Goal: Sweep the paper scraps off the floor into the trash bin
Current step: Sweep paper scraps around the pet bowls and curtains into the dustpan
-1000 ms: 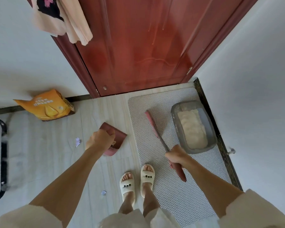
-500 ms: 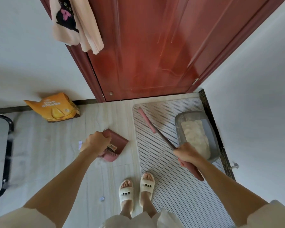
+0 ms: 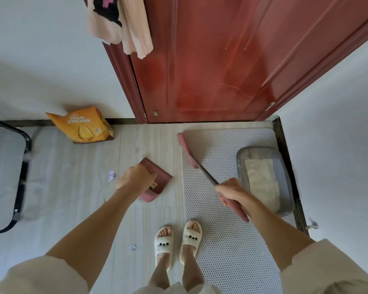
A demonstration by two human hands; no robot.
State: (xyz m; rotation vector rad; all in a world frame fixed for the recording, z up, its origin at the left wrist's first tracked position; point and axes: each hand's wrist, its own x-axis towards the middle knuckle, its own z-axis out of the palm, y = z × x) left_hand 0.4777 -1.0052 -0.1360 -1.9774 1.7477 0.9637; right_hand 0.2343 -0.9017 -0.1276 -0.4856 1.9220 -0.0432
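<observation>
My left hand [image 3: 136, 179] grips the handle of a dark pink dustpan [image 3: 157, 181] held over the pale wood floor [image 3: 77, 187]. My right hand [image 3: 232, 190] grips a pink broom [image 3: 189, 152] by its handle; the brush head points toward the door, over the left edge of the mat. A white paper scrap [image 3: 111, 176] lies on the floor just left of my left hand. A second small scrap [image 3: 132, 247] lies left of my slippers. No trash bin is in view.
A grey perforated mat [image 3: 227, 251] covers the floor at right, with a grey litter tray [image 3: 263, 179] on it by the wall. An orange bag [image 3: 81, 126] leans at the baseboard. A red door [image 3: 221, 60] is ahead; a black-framed seat [image 3: 6, 172] stands left.
The broom head has swung forward and left toward the door. The dustpan in my left hand has shifted slightly; the view has tilted, showing more of the floor.
</observation>
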